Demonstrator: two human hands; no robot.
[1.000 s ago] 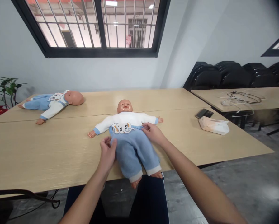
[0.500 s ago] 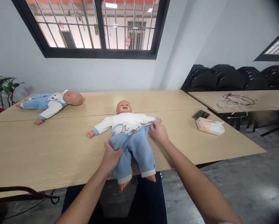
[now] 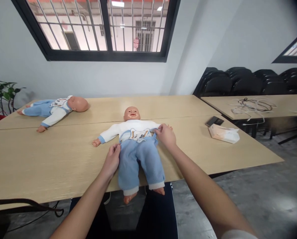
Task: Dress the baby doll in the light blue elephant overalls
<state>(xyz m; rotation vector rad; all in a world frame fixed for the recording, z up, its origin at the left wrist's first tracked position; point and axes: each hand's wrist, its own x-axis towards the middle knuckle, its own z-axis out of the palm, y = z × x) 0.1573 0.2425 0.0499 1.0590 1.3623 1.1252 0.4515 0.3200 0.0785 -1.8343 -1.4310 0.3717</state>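
Note:
A baby doll (image 3: 132, 113) lies on its back in front of me, its feet over the table's near edge. It wears a white long-sleeved top (image 3: 111, 131) and light blue overalls (image 3: 131, 154) with an animal picture on the bib. My right hand (image 3: 166, 135) is closed, pinching a blue strap or edge of the overalls beside the bib, close to the doll's hand. On the other side, my left hand (image 3: 112, 158) has its thumb and fingers pinched together at the waist edge of the overalls. The cloth between its fingertips is mostly hidden.
A second doll (image 3: 80, 104) in similar clothes lies at the far left of the table (image 3: 64, 159). To the right are a dark phone (image 3: 214, 121) and a tissue pack (image 3: 223, 133). Cables (image 3: 254, 107) lie on another table, with stacked black chairs (image 3: 216, 83) behind.
My left hand has let go of the upper trouser leg and moved up to the waist side. My right hand has shifted slightly left and up with the strap. The overalls' legs lie flatter.

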